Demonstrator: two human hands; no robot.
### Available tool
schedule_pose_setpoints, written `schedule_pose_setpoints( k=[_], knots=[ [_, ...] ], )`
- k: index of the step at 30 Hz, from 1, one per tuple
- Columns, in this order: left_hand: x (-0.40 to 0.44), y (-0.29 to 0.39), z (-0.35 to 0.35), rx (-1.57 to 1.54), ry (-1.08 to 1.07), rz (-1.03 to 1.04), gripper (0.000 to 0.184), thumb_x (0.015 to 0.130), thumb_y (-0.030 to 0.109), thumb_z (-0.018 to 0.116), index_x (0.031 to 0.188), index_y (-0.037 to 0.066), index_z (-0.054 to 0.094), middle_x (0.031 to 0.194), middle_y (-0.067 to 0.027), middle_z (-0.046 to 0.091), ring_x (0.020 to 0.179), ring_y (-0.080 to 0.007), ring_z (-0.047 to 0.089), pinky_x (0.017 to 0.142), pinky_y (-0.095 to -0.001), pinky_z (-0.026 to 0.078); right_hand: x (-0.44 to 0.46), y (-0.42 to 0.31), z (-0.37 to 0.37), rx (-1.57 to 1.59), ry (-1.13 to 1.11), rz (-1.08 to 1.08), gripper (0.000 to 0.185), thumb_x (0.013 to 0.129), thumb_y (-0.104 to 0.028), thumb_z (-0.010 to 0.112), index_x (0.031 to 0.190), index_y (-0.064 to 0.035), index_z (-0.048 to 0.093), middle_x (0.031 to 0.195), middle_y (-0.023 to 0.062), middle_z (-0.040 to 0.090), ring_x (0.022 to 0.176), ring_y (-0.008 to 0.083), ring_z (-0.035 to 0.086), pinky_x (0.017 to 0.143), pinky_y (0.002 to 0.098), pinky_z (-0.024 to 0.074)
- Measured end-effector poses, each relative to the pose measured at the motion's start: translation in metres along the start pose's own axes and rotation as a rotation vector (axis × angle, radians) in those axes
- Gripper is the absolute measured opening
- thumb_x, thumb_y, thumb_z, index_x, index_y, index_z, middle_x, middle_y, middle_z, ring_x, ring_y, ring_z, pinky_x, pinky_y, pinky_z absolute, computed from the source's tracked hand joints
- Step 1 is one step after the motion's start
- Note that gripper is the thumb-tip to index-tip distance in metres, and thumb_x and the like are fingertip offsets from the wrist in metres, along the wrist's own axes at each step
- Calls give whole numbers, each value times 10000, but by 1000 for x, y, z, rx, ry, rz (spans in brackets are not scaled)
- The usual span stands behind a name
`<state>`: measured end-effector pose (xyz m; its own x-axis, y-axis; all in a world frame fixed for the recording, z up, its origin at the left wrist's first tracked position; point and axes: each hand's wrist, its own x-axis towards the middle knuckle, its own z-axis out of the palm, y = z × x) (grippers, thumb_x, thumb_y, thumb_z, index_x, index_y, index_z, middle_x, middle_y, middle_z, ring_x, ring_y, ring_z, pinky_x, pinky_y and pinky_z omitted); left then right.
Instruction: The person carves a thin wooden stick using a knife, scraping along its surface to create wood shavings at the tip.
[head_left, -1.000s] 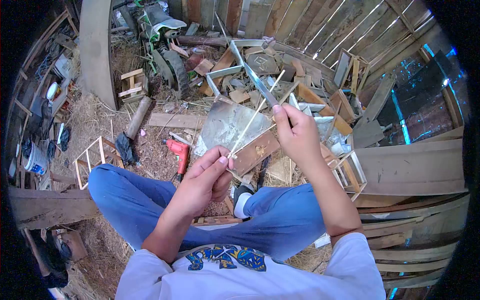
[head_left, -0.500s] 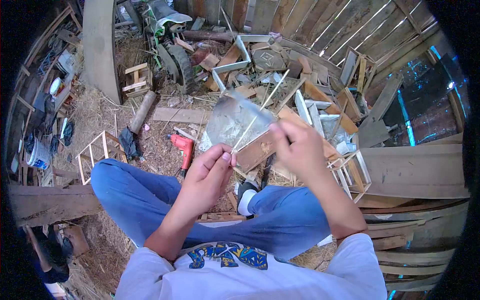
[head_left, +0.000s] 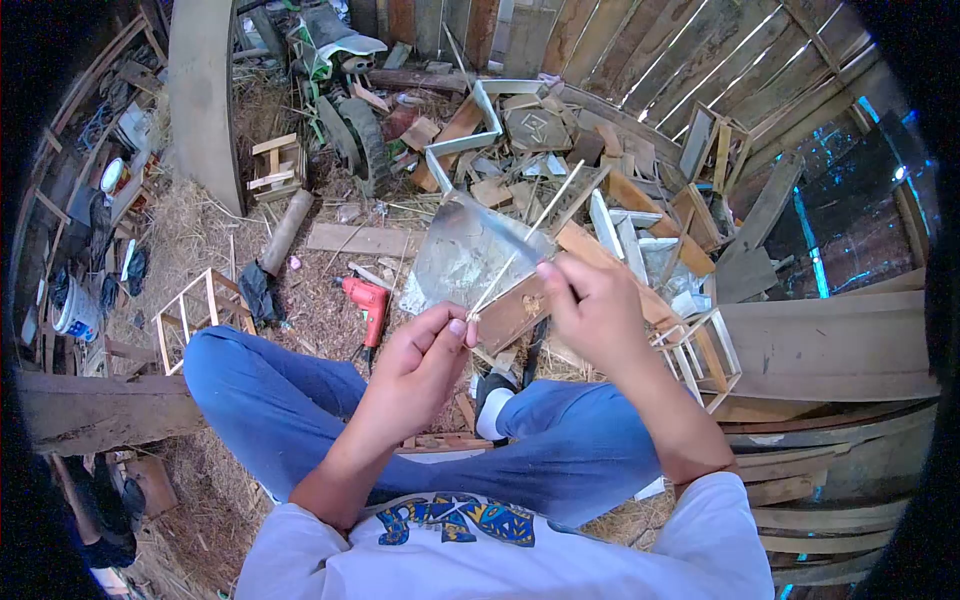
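- Left hand [head_left: 430,355]: thumb and fingers pinched around the lower end of a thin stick [head_left: 541,223].
- Stick: slants up and away from the left hand, toward the right; far end free.
- Right hand [head_left: 597,308]: closed around a knife's handle, thumb along the top.
- Knife [head_left: 490,226]: blade points up and left, crossing the stick in view; cannot tell if they touch. Blade slightly blurred.
- Board [head_left: 512,314]: brown, below the stick, between the hands.
- Grey sheet [head_left: 447,262]: on the floor, just beyond the board.
- Drill [head_left: 369,304]: red, on the floor left of the left hand.
- Stick frames: one near the left knee [head_left: 212,345], another [head_left: 735,362] right of the right forearm.
- Wood scraps [head_left: 533,130]: piled beyond the sheet.
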<state>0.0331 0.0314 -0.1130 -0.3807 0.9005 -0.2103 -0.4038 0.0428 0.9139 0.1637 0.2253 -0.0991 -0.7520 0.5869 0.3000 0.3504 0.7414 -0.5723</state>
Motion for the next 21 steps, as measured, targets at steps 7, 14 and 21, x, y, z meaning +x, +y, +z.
schedule_pose_setpoints(
  k=[7,14,21],
  knots=[
    [4,-3,0,-16,8,-15,195,1127,188,452,1032,63,567,697,84,422,551,-3,350,478,-205,251,-8,-5,10,-52,-38,-66,354,1000,-353,632,757,-96,622,605,176,603,570,411,636,509,517,464],
    [3,-2,1,5,15,-35,217,1130,206,450,1019,71,579,662,89,411,531,-6,341,468,-206,251,-7,-11,9,-89,-51,-67,332,990,-341,644,751,-111,627,584,156,600,557,402,631,491,511,472],
    [5,-5,2,-2,33,-45,229,1131,207,448,1010,70,585,653,92,406,529,-5,337,467,-209,243,-17,-11,17,-102,-106,-226,272,999,-309,650,842,-91,693,591,160,587,527,363,615,492,464,452]
  ],
)
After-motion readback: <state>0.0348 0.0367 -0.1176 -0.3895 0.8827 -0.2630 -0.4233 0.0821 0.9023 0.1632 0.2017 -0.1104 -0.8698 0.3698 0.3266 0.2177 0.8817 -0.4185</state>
